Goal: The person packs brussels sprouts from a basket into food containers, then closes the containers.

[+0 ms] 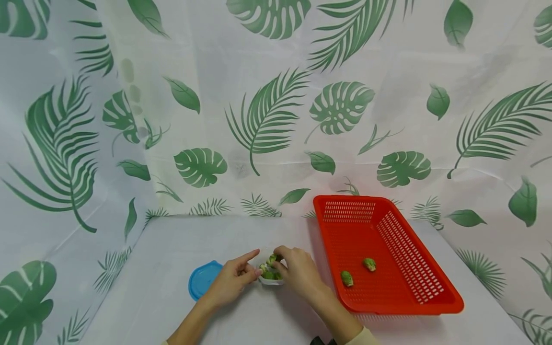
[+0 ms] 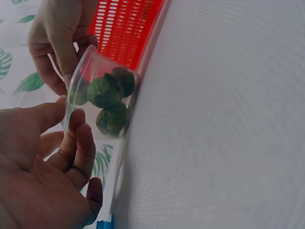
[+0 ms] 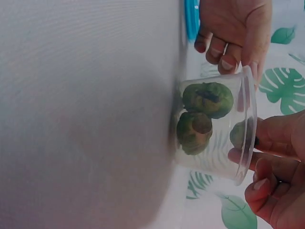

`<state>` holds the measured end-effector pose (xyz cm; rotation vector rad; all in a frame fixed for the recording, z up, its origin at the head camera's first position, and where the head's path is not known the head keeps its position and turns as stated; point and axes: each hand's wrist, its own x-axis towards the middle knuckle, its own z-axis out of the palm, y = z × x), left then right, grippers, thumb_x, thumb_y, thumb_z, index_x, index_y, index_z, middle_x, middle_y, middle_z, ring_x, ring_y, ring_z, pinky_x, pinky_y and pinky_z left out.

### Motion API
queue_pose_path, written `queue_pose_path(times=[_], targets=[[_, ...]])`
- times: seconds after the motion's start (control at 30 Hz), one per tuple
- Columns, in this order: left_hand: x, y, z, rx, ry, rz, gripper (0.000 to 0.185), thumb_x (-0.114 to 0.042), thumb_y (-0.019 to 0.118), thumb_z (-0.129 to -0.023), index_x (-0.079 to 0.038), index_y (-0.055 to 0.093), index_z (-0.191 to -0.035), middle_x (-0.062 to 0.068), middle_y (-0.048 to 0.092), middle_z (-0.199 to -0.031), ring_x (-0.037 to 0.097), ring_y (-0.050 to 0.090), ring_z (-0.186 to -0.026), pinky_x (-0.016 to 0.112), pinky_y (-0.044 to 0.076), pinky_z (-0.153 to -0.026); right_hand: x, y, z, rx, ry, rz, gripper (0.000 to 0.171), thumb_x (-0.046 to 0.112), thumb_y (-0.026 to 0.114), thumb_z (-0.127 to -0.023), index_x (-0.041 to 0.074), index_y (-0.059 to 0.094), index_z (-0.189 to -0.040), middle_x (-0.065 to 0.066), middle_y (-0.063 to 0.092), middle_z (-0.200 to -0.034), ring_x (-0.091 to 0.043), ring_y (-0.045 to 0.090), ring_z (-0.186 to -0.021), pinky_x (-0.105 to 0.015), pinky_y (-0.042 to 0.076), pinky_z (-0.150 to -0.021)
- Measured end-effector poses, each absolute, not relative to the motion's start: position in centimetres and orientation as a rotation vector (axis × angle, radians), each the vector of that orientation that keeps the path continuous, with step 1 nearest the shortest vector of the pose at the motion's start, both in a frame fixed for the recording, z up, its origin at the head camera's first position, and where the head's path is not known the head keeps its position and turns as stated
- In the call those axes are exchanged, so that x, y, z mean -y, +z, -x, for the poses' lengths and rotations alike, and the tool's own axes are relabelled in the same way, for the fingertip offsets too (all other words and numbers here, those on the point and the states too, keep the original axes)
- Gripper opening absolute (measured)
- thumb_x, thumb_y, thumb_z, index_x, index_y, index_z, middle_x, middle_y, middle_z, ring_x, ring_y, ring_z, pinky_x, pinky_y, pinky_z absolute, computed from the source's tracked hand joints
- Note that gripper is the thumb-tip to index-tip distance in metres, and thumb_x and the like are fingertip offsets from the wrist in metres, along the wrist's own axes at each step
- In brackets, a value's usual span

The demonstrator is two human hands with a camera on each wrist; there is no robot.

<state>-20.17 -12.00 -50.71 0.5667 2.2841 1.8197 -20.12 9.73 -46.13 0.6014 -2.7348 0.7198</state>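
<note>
A small clear plastic tub (image 1: 271,282) with several green Brussels sprouts (image 3: 208,100) inside stands on the table between the hands. My left hand (image 1: 233,278) is at its left side, thumb at the rim and other fingers bent against the outer wall in the left wrist view, steadying it. The left index finger stretches past the tub in the head view. From the right, my right hand (image 1: 299,270) pinches one Brussels sprout (image 1: 271,259) with thumb and fingertips at the tub's mouth. In the right wrist view this sprout (image 3: 237,134) shows through the clear wall just inside the rim.
A round blue lid (image 1: 202,281) lies on the white table left of the tub, partly behind the left hand. To the right stands a red perforated basket (image 1: 450,302) with two Brussels sprouts (image 1: 369,264) on its bottom. A leaf-printed sheet (image 1: 276,191) hangs behind the table.
</note>
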Motion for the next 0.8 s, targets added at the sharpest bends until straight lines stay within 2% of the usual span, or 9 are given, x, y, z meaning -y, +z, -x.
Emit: queue_pose_path(times=[0.17,0.27,0.4,0.6,0.8], targets=[[12.06,-50.72,20.16,-2.287,1.811,-0.565,0.064,-0.020,0.072,-0.100,-0.002,0.046,-0.156,0.021,0.070,-0.090,0.013,0.060,-0.075,0.023,0.051,-0.067,-9.72,-46.24,20.13,2.801,0.647,-0.566,0.019,0.020,0.085,-0.088,0.013,0.079,-0.105,0.001,0.077,-0.090,-0.012,0.057,-0.074,-0.028,0.049,-0.065],[12.10,-50.71,20.14,-2.290,1.809,-0.573,0.064,-0.021,0.072,-0.100,-0.002,0.045,-0.156,0.021,0.070,-0.090,0.012,0.060,-0.075,0.022,0.051,-0.068,-9.67,-46.33,20.19,2.822,0.624,-0.558,0.019,0.021,0.085,-0.088,0.014,0.080,-0.105,0.001,0.076,-0.090,-0.011,0.056,-0.074,-0.027,0.046,-0.064],[12.12,-50.65,20.11,-2.281,1.810,-0.580,0.065,-0.021,0.071,-0.101,-0.002,0.045,-0.157,0.022,0.070,-0.090,0.010,0.059,-0.074,0.022,0.050,-0.069,-9.65,-46.48,20.20,2.830,0.595,-0.558,0.018,0.022,0.085,-0.088,0.015,0.080,-0.104,0.001,0.075,-0.089,-0.012,0.057,-0.077,-0.028,0.048,-0.064],[12.15,-50.61,20.06,-2.276,1.810,-0.579,0.064,-0.021,0.071,-0.101,-0.003,0.045,-0.157,0.021,0.071,-0.090,0.011,0.060,-0.074,0.023,0.051,-0.070,-9.63,-46.66,20.14,2.832,0.584,-0.552,0.019,0.022,0.085,-0.088,0.014,0.081,-0.104,0.002,0.076,-0.094,-0.015,0.061,-0.084,-0.034,0.055,-0.072],[12.13,-50.63,20.08,-2.294,1.800,-0.580,0.064,-0.021,0.071,-0.101,-0.003,0.045,-0.157,0.020,0.071,-0.090,0.012,0.061,-0.075,0.024,0.052,-0.071,-9.67,-46.84,20.24,2.828,0.606,-0.543,0.014,0.023,0.085,-0.087,0.017,0.083,-0.100,0.005,0.074,-0.084,-0.009,0.051,-0.073,-0.024,0.042,-0.060]])
